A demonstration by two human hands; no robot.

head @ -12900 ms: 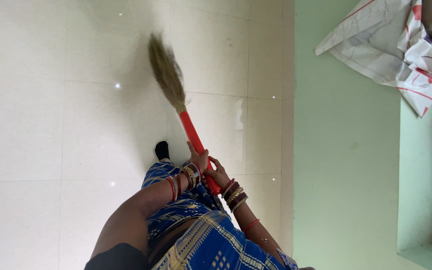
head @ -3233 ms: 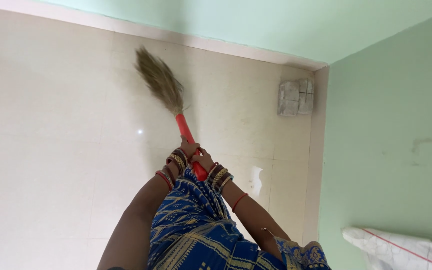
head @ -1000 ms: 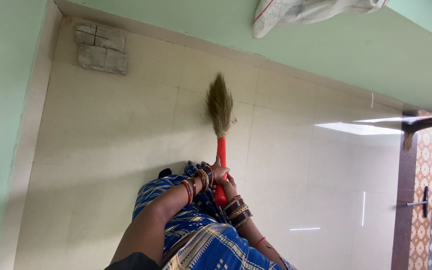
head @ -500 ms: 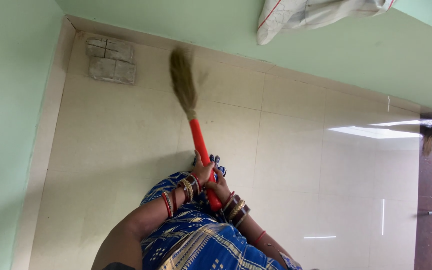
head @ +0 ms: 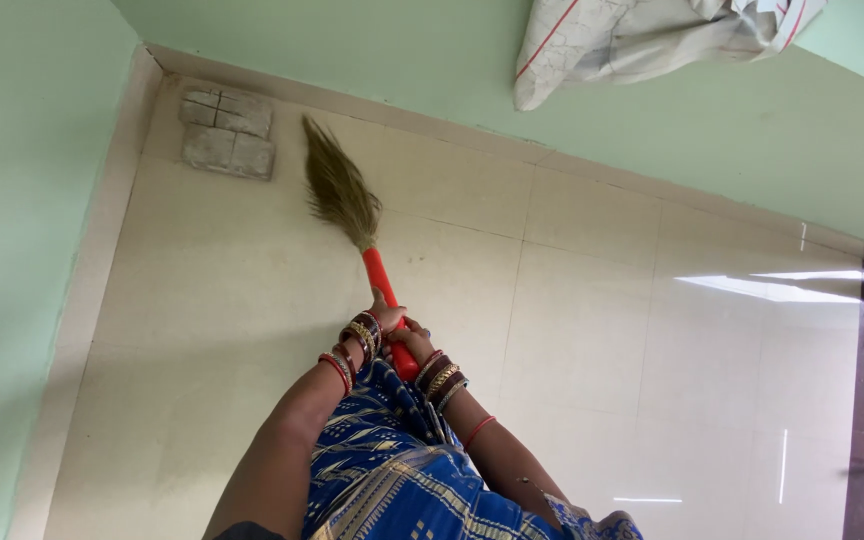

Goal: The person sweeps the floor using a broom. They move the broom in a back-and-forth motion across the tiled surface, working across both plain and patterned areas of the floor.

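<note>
Both hands closing around the red handle of a broom (head: 352,225): left hand (head: 384,312) higher up the handle, fingers wrapped; right hand (head: 414,340) just below it, gripping near the handle's end. Bangles showing on both wrists. Broom slanting up and to the left, straw head resting on or just above the floor (head: 592,330); contact not possible to confirm. Straw tips lying near the corner where two green walls (head: 32,150) are meeting, just beside a grey stone patch (head: 227,135) set into the tiles.

Progress, as a judgement: sweeping appearing under way, working toward the corner. No dust heap or litter showing anywhere on the pale tiles, so swept and unswept areas not distinguishable. Strip along the skirting and around the stone patch seeming the part in hand; broad glossy stretch to the right looking clean already.

Also noted: white cloth with red lines (head: 652,35) hanging at top; blue patterned garment (head: 392,470) at bottom.
</note>
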